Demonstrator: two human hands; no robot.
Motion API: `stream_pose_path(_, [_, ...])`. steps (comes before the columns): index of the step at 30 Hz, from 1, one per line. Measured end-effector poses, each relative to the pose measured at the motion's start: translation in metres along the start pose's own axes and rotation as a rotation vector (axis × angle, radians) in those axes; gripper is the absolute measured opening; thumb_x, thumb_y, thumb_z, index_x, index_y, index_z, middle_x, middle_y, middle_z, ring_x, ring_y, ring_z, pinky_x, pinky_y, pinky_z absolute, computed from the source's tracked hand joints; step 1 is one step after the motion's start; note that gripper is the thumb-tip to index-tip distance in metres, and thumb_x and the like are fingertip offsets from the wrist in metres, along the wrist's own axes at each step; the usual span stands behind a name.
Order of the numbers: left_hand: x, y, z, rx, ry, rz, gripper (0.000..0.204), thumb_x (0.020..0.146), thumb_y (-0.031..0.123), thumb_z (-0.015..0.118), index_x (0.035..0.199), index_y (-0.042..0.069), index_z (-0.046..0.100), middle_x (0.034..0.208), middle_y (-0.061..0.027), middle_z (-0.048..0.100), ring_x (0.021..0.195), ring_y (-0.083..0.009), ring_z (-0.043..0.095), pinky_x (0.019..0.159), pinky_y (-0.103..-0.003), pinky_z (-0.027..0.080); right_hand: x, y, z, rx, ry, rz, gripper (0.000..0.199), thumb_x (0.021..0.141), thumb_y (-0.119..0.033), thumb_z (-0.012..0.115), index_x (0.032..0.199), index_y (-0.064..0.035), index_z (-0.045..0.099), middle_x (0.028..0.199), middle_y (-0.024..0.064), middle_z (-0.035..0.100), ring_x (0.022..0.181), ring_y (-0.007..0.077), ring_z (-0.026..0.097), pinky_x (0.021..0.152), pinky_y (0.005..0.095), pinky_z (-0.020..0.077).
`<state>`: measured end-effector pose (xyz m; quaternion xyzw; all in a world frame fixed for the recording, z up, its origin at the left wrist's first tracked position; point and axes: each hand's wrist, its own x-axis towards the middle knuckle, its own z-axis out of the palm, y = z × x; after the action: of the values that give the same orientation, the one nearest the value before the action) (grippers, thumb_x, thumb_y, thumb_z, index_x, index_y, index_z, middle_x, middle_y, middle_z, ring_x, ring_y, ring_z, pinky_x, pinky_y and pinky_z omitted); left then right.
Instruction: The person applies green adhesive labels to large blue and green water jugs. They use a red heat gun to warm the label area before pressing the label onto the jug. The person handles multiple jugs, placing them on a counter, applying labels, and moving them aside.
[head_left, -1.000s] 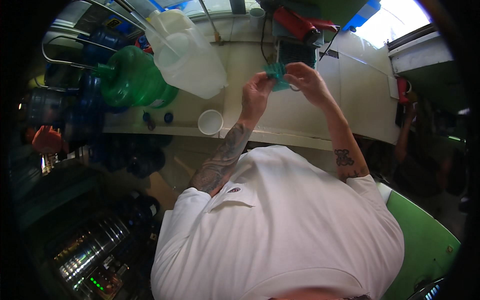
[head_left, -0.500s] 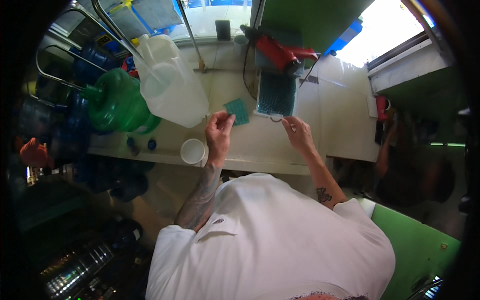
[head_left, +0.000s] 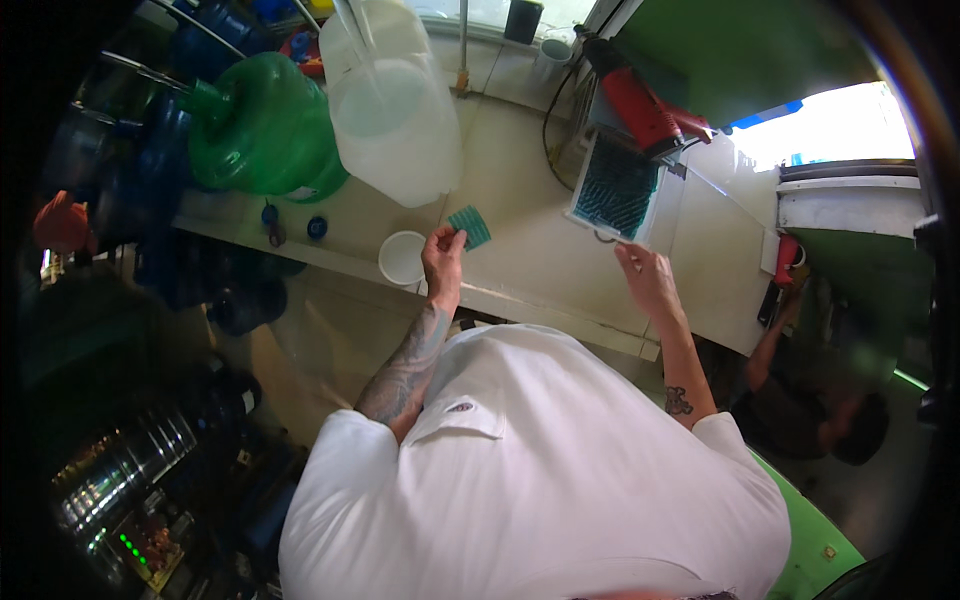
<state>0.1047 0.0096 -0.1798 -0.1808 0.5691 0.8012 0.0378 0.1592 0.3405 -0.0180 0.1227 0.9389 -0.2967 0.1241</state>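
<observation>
My left hand (head_left: pixel 444 262) is closed on a small teal sheet (head_left: pixel 470 228) marked with lines, pinching its near left edge above the counter. My right hand (head_left: pixel 650 275) has its fingers drawn together at the near corner of a white-rimmed tray (head_left: pixel 577 212). Whatever those fingertips grip is too small to make out. Inside the tray lie teal pieces (head_left: pixel 617 180) in a dense pattern. A small dark handle (head_left: pixel 603 237) sits at the tray's front edge. To the left of my left hand stands a white round tub (head_left: pixel 402 258).
A red, gun-shaped power tool (head_left: pixel 640 110) lies behind the tray. At left on the counter (head_left: pixel 510 160) are a translucent jug (head_left: pixel 395 120), a green water bottle (head_left: pixel 265 130) and blue caps (head_left: pixel 317 227). Another person (head_left: pixel 810 400) is at the right.
The whole view has shifted, so the counter sits turned and higher. In my left hand the sheet has tilted. My right hand stays by the tray's corner.
</observation>
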Motion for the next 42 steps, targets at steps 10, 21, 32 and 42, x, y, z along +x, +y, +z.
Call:
stream_pose_path(10, [0.061, -0.039, 0.008, 0.032, 0.302, 0.003, 0.028, 0.097, 0.017, 0.067, 0.118, -0.002, 0.067, 0.117, -0.0091, 0.070, 0.110, -0.0167, 0.062, 0.096, -0.032, 0.047, 0.092, 0.009, -0.086, -0.010, 0.576, -0.297, 0.026, 0.099, -0.022, 0.065, 0.121, -0.0086, 0.068, 0.121, 0.0114, 0.070, 0.111, 0.0314, 0.068, 0.096, 0.0387, 0.0522])
stream_pose_path(21, [0.148, -0.133, 0.003, 0.355, 0.403, 0.133, 0.038, 0.093, 0.031, 0.071, 0.108, -0.003, 0.070, 0.108, -0.0145, 0.073, 0.093, -0.0283, 0.070, 0.080, -0.036, 0.054, 0.233, 0.038, -0.136, -0.310, 0.059, -0.553, 0.055, 0.090, -0.001, 0.064, 0.142, -0.0118, 0.052, 0.133, 0.0156, 0.062, 0.120, 0.0384, 0.061, 0.100, 0.0442, 0.0504])
stream_pose_path(32, [0.160, -0.144, 0.011, 0.359, 0.529, 0.134, 0.043, 0.091, 0.033, 0.071, 0.102, -0.008, 0.068, 0.102, -0.0169, 0.074, 0.092, -0.0331, 0.070, 0.081, -0.042, 0.053, 0.123, -0.011, -0.005, 0.445, 0.205, -0.420, 0.041, 0.088, -0.013, 0.069, 0.127, -0.0067, 0.062, 0.122, 0.0125, 0.068, 0.114, 0.0244, 0.065, 0.097, 0.0362, 0.0506])
stream_pose_path(42, [0.179, -0.137, -0.003, 0.239, 0.331, -0.138, 0.052, 0.093, 0.041, 0.067, 0.122, -0.001, 0.063, 0.113, -0.0100, 0.068, 0.091, -0.0225, 0.063, 0.077, -0.036, 0.049, 0.056, -0.025, 0.102, 0.710, -0.017, -0.124, 0.046, 0.088, -0.025, 0.079, 0.125, -0.0042, 0.060, 0.112, 0.0094, 0.068, 0.103, 0.0214, 0.067, 0.089, 0.0357, 0.0546])
